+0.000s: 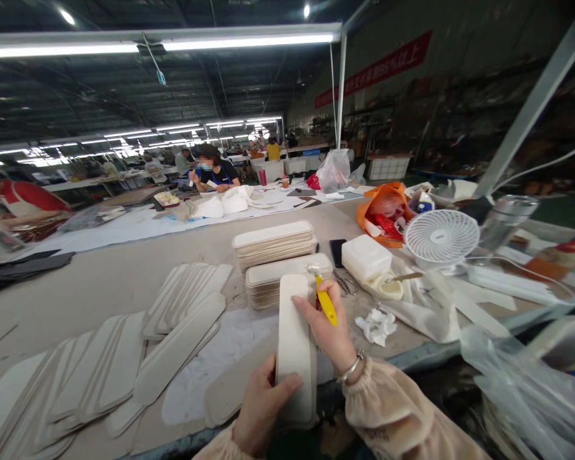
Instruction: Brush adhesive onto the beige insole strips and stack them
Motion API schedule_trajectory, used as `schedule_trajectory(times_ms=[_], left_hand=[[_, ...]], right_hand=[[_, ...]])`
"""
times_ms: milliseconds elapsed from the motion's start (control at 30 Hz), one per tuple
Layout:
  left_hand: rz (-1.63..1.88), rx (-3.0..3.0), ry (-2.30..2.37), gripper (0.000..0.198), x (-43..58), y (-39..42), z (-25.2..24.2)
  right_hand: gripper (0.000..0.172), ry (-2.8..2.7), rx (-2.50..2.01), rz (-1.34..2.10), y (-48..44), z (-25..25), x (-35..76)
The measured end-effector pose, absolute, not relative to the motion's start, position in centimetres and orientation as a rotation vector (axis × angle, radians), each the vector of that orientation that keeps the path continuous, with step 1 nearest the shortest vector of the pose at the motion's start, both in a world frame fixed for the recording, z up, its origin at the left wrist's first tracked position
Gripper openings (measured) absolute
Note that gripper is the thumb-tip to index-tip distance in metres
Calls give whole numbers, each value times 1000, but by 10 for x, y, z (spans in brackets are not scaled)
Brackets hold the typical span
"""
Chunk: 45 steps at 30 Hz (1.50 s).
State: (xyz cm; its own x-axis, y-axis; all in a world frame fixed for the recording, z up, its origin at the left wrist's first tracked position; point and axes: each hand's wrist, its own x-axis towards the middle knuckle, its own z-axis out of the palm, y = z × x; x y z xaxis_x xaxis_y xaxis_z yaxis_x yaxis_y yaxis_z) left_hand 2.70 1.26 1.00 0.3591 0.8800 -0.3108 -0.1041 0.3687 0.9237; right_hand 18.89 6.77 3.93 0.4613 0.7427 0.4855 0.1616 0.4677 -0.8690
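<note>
A long, pale panel with rounded corners (294, 332) stands tilted up in front of me over the table's near edge. My left hand (263, 399) is closed on its lower end, thumb lying across the front face. Between the fingers of my right hand (329, 322) is a yellow-handled tool (326, 301) with a small metal head, its kind unclear. The right thumb also presses on the panel's upper right face. Behind the panel rise two stacks of similar pieces, a nearer stack (268, 281) and a farther stack (273, 241).
Overlapping pale panels (119, 361) spread over the left of the table. On the right are scissors (347, 284), a phone (337, 252), a white container (367, 255), crumpled tissue (376, 326), a white fan (441, 239) and an orange bag (383, 211). Co-workers sit beyond, one in dark clothing (227, 172).
</note>
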Motion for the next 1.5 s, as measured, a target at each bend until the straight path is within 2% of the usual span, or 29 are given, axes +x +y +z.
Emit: schedule_trajectory(times_ms=[267,567,867,1133,1300,1500], left_hand=[[699,710,824,49,30,-2,16],[737,673,850,51,32,-3,16],[725,652,790,52,33,-6,14],[607,482,643,48,27,-8,19],[457,634,618,52,26,-12,11],[471,694,595,50,28,-14,3]], right_hand=[[33,-1079,-1050,439,69,37,186],[33,-1076,-1016,566,65,36,187],[30,-1017,-1014,508,72,39,197],[37,-1000,-1019,479,81,38,209],[38,-993,-1037,455,84,39,214],[39,-1010,-1084,435,85,35,217]])
